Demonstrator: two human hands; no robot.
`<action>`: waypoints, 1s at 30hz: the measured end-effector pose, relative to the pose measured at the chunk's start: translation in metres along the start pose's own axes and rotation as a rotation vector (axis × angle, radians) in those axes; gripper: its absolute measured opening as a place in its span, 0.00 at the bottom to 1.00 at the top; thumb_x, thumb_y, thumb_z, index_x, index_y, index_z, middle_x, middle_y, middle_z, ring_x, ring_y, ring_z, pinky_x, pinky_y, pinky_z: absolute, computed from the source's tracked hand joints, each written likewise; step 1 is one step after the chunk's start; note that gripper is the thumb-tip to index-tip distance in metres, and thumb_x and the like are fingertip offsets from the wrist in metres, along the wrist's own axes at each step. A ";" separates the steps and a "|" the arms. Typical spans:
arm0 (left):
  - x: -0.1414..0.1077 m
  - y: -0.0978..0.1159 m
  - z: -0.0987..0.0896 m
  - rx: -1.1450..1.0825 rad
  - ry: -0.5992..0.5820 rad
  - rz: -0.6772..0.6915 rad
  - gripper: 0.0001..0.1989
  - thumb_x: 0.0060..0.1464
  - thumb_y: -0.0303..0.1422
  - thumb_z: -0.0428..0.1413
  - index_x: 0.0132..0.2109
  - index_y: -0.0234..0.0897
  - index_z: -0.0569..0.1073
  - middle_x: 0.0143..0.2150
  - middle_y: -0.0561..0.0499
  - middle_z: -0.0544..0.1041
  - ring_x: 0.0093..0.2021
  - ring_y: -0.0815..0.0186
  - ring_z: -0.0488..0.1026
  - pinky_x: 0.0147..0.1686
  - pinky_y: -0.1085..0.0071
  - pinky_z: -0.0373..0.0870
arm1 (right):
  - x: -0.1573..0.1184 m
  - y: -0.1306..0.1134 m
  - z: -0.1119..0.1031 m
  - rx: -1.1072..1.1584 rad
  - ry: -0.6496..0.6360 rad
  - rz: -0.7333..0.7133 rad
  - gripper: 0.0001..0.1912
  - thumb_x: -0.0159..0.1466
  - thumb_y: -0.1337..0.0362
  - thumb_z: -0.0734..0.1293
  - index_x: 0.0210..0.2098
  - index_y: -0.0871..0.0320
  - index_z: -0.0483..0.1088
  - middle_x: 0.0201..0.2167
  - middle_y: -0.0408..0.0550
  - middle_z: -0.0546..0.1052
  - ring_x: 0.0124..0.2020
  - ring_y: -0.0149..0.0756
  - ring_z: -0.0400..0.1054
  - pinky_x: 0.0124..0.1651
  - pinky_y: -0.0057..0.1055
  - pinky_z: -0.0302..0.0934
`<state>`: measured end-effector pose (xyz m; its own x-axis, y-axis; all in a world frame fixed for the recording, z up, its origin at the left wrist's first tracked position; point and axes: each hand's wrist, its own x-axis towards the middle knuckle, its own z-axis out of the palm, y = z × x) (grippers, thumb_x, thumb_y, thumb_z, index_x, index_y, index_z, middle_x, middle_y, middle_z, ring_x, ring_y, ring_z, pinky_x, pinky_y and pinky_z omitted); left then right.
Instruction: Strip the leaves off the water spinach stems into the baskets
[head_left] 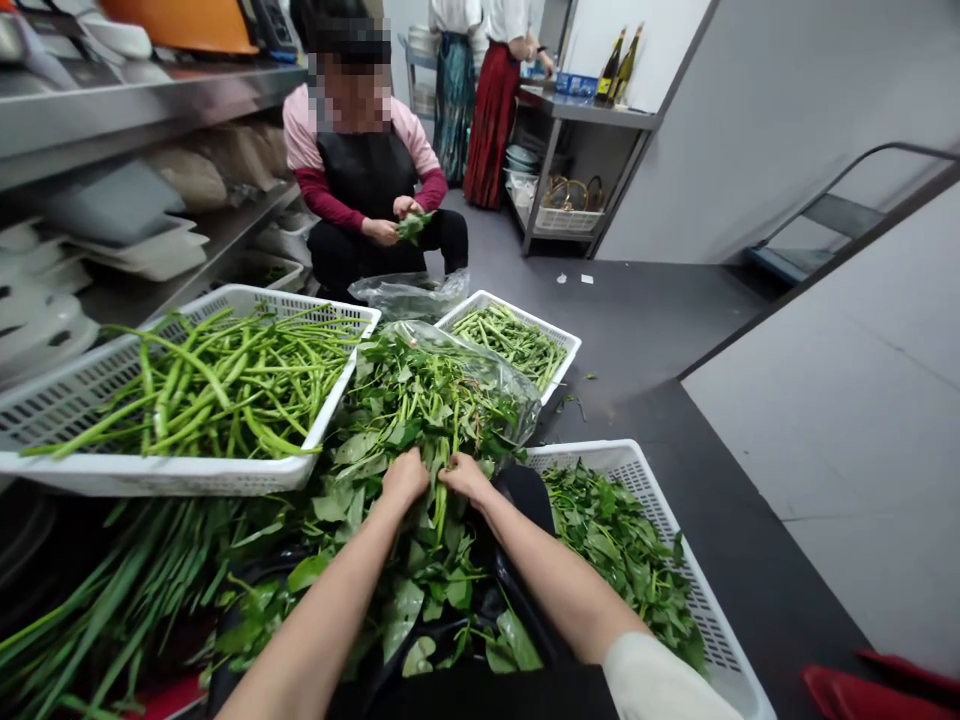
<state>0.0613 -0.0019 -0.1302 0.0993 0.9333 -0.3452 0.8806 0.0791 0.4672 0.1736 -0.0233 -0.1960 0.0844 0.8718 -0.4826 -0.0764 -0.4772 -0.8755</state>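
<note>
Both my hands are in a large heap of leafy greens (420,395) on long stems, in front of me in the head view. My left hand (406,478) is closed on the greens, its fingertips partly hidden. Beside it, my right hand (466,476) pinches green stems that hang down between the two hands. Loose leaves (405,610) lie over my lap. A white basket (330,425) to the left holds long bare green stems (225,385). On the right, another white basket (634,465) is filled with picked leaves (611,540).
A third white basket (571,350) with short stems stands ahead, next to clear plastic bags (517,395). Opposite me a crouching person (367,165) holds a small bunch of greens. Long green blades (142,570) lie at lower left. Metal shelves (187,95) line the left side.
</note>
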 end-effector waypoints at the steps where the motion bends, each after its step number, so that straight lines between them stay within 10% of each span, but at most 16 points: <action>1: 0.004 -0.001 0.004 0.009 -0.005 -0.009 0.11 0.49 0.31 0.50 0.38 0.33 0.74 0.40 0.35 0.78 0.42 0.52 0.74 0.38 0.64 0.66 | -0.002 0.000 0.001 -0.027 0.020 -0.014 0.10 0.45 0.70 0.70 0.19 0.58 0.62 0.12 0.33 0.62 0.17 0.25 0.58 0.24 0.22 0.53; 9: -0.011 -0.001 -0.068 -0.160 -0.046 0.119 0.10 0.48 0.38 0.50 0.28 0.38 0.71 0.29 0.51 0.76 0.33 0.63 0.72 0.31 0.73 0.65 | -0.035 -0.027 -0.034 -0.250 0.190 -0.213 0.05 0.48 0.68 0.68 0.25 0.57 0.66 0.27 0.41 0.71 0.34 0.34 0.65 0.44 0.33 0.58; 15: -0.048 0.013 -0.123 -1.070 -0.088 0.007 0.08 0.43 0.33 0.56 0.32 0.35 0.73 0.26 0.53 0.75 0.19 0.74 0.64 0.15 0.81 0.55 | -0.088 -0.068 -0.035 -0.042 0.148 -0.495 0.09 0.55 0.57 0.64 0.28 0.58 0.67 0.30 0.46 0.72 0.33 0.34 0.66 0.39 0.30 0.61; 22: -0.077 0.021 -0.126 -1.399 -0.081 -0.193 0.07 0.50 0.24 0.52 0.33 0.29 0.75 0.24 0.49 0.78 0.22 0.72 0.72 0.22 0.80 0.69 | -0.142 -0.111 -0.023 -0.074 -0.281 -0.571 0.10 0.55 0.58 0.65 0.26 0.59 0.71 0.22 0.43 0.71 0.25 0.29 0.62 0.31 0.27 0.58; 30: -0.090 0.013 -0.110 -1.496 -0.207 -0.058 0.06 0.48 0.22 0.53 0.34 0.32 0.73 0.27 0.50 0.78 0.24 0.70 0.73 0.23 0.77 0.70 | -0.150 -0.109 0.002 -0.481 -0.093 -0.821 0.05 0.54 0.67 0.63 0.29 0.57 0.71 0.28 0.45 0.72 0.31 0.33 0.64 0.37 0.29 0.58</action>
<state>0.0129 -0.0467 -0.0037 0.2559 0.8623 -0.4369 -0.3712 0.5050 0.7792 0.1669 -0.1015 -0.0282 -0.1505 0.9503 0.2726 0.3902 0.3104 -0.8668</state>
